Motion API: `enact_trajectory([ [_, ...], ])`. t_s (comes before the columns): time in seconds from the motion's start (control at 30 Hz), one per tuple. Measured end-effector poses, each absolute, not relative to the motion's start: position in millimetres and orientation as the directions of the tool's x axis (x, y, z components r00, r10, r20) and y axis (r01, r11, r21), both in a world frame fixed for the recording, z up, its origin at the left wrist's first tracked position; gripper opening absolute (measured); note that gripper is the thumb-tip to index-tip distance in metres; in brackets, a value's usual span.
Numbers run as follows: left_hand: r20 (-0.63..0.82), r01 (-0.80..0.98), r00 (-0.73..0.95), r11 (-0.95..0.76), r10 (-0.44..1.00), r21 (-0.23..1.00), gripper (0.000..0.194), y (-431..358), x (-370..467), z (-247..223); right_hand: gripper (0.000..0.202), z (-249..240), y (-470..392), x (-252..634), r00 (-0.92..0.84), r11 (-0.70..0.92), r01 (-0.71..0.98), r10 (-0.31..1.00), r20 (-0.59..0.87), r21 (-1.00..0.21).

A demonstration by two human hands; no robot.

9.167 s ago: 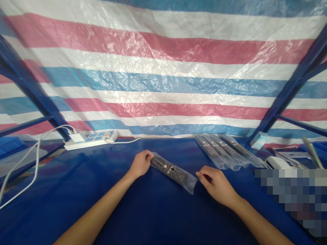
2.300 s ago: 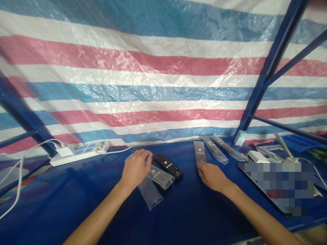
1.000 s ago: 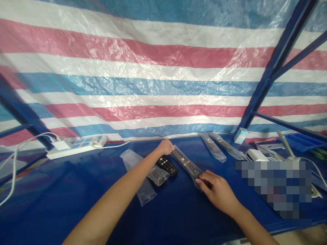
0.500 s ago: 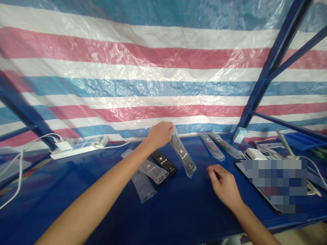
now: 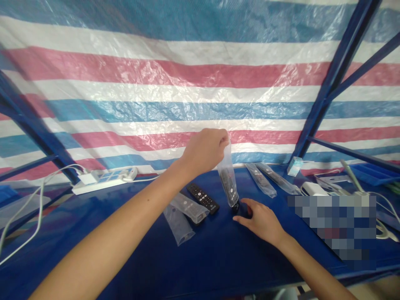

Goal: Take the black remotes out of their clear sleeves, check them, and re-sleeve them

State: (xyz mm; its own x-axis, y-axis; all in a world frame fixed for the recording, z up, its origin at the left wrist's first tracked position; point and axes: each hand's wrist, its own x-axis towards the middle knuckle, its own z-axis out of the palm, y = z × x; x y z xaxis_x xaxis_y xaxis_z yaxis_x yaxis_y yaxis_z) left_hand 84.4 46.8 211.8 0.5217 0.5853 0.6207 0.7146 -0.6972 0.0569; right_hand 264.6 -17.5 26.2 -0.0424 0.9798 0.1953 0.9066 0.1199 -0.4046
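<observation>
- Loose bag (image 5: 179, 227): flat on the table (image 5: 200, 258), beside a bagged remote (image 5: 192, 208).
- Right hand (image 5: 258, 216): thumb and fingers spread, holding nothing, around the hanging remote's (image 5: 230, 187) lower end; cannot tell if they touch.
- Bare remote (image 5: 202, 198): on the table, just beyond the bagged one.
- Left hand (image 5: 208, 150): pinching the held bag (image 5: 228, 156) by its top; the hanging remote is inside, lower end poking out.
- Two bagged remotes (image 5: 261, 180): farther back, right.
</observation>
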Motion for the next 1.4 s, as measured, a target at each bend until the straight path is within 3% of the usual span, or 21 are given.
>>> enact_trajectory([
  [0.23,0.747,0.685,0.41,-0.717,0.523,0.126,0.015,39,54,239,0.018,26,-6,261,-0.095,0.186,0.892,0.968,0.232,-0.411],
  [0.3,0.8,0.674,0.28,-0.702,0.531,0.23,0.012,46,27,245,0.018,25,-7,265,-0.085,0.18,0.892,0.968,0.238,-0.414],
  [0.37,0.807,0.608,0.087,-0.673,0.585,0.422,0.013,60,-4,241,0.019,26,-8,268,-0.056,0.149,0.896,0.972,0.227,-0.418],
  [0.47,0.605,0.459,-0.09,-0.506,0.791,0.73,0.022,88,-42,207,0.019,30,-7,268,-0.007,0.08,0.914,0.983,0.182,-0.397],
  [0.57,0.292,0.409,-0.035,-0.253,0.956,0.877,0.037,112,-60,153,0.02,34,-4,261,0.024,0.025,0.935,0.991,0.135,-0.354],
  [0.67,0.192,0.543,0.111,-0.222,0.975,0.81,0.038,124,-64,103,0.023,37,1,249,0.027,0.01,0.952,0.993,0.113,-0.307],
  [0.77,0.215,0.711,0.185,-0.281,0.959,0.645,0.029,129,-64,71,0.024,38,5,236,0.005,0.024,0.962,0.994,0.106,-0.27],
  [0.93,0.27,0.81,0.159,-0.282,0.949,0.515,0.024,129,-66,45,0.025,37,6,219,-0.094,0.121,0.958,0.989,0.117,-0.259],
  [1.03,0.378,0.897,0.125,-0.268,0.917,0.352,0.028,120,-66,38,0.031,39,4,223,-0.147,0.183,0.944,0.978,0.147,-0.274],
  [1.1,0.497,0.951,0.107,-0.235,0.861,0.202,0.031,112,-65,38,0.036,42,7,236,-0.069,0.116,0.969,0.975,0.213,-0.216],
  [1.2,0.635,0.972,0.117,-0.219,0.764,0.084,0.032,100,-62,44,0.036,47,17,264,0.194,-0.192,0.981,0.933,0.301,-0.038],
  [1.3,0.693,0.965,0.166,-0.261,0.701,0.033,0.029,92,-55,51,0.036,50,33,288,0.378,-0.396,0.917,0.9,0.215,0.049],
  [1.4,0.706,0.947,0.227,-0.322,0.671,0.001,0.026,85,-46,54,0.028,47,45,300,0.385,-0.392,0.919,0.917,0.105,0.046],
])
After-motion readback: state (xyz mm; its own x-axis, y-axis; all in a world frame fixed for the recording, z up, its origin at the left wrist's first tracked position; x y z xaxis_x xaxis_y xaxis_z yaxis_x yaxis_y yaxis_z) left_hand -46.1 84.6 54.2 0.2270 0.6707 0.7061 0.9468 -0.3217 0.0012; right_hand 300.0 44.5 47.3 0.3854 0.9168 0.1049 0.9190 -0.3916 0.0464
